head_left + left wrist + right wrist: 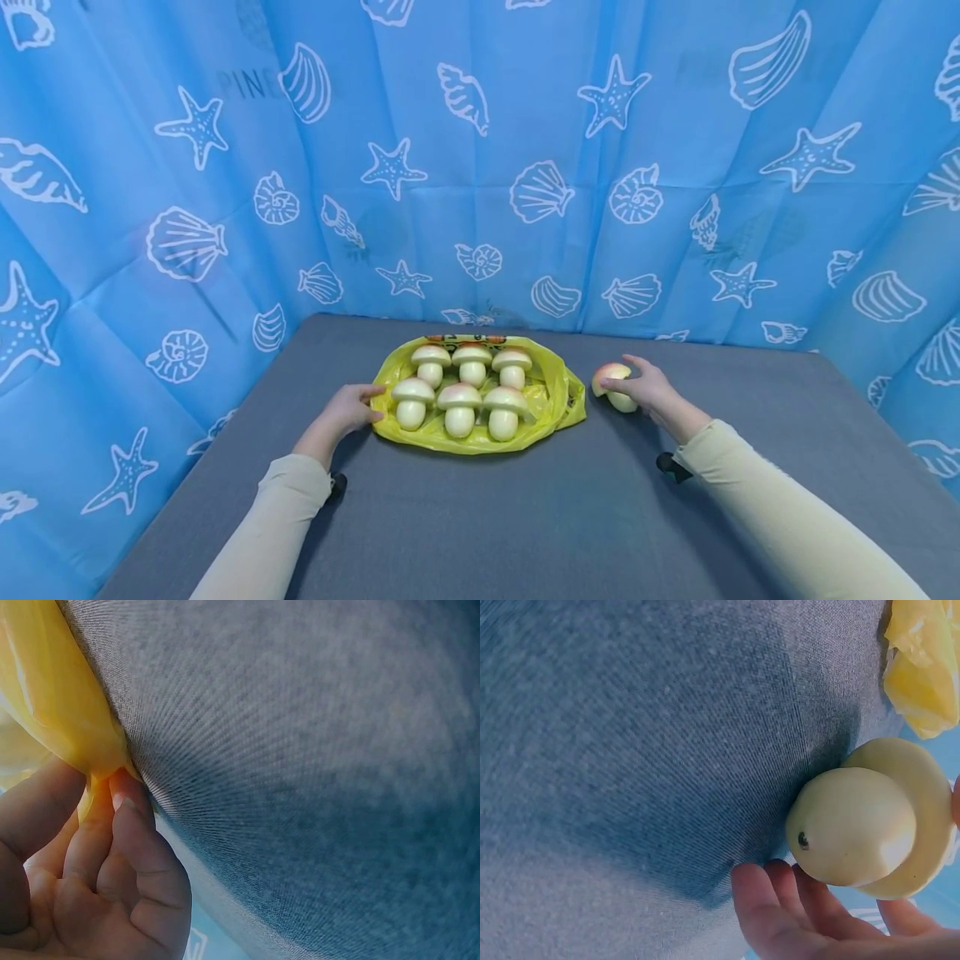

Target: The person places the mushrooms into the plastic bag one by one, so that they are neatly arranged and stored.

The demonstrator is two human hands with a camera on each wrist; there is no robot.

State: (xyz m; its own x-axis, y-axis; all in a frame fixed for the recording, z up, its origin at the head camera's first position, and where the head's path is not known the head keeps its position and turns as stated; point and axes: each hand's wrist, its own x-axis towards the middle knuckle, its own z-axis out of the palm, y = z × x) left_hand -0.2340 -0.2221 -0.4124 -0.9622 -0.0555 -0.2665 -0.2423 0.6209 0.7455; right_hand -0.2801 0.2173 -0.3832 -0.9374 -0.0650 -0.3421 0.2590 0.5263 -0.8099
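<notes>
A toy mushroom point(622, 403) with a pinkish cap and pale stem is gripped by my right hand point(654, 390), to the right of a yellow plastic bag point(556, 392). In the right wrist view, the held mushroom point(851, 825) shows its rounded stem end, with fingers point(757, 896) beside it. My left hand point(351, 414) is at the bag's left edge. Up close in the left wrist view, the left hand point(112, 877) pinches a gathered bit of the yellow bag point(56, 697). Several similar mushrooms point(459, 408) stand upright in two rows on the opened bag.
The bag lies on a grey cloth-covered table point(510, 517). Behind and beside the table hangs a blue curtain point(480, 225) printed with white shells and starfish. Dark wrist devices point(672, 467) sit under both sleeves.
</notes>
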